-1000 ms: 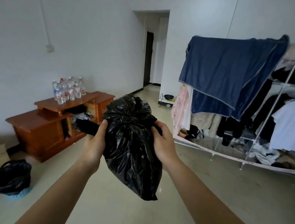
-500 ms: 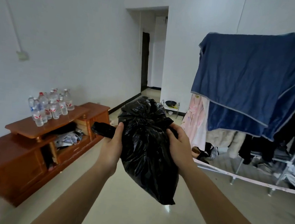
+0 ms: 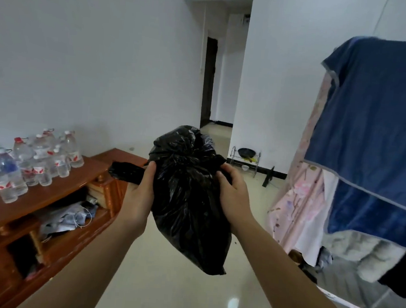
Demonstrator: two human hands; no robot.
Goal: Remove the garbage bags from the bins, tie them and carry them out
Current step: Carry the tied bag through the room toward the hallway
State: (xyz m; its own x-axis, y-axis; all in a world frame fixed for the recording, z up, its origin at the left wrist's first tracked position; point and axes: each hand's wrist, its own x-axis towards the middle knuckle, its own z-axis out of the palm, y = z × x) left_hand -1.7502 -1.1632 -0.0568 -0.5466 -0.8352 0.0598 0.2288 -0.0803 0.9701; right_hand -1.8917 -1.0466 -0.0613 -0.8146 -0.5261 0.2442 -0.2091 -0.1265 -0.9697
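A full black garbage bag (image 3: 188, 201) hangs in the air in front of me, its top bunched and knotted. My left hand (image 3: 139, 195) grips a strip of the bag's plastic that sticks out to the left. My right hand (image 3: 233, 193) grips the other strip on the bag's right side, fingers curled into the plastic. The bag's pointed bottom hangs well above the floor.
A low wooden cabinet (image 3: 52, 204) stands along the left wall, with several water bottles (image 3: 36, 164) on top. A clothes rack with a blue blanket (image 3: 380, 135) fills the right. Ahead, a doorway (image 3: 213, 81) opens into a hallway, with a small metal rack (image 3: 245, 160) beside it.
I have walked forward toward the doorway; the cabinet and the clothes rack are closer, and the lined bin on the left floor has left the view. Both hands keep their hold on the bag.
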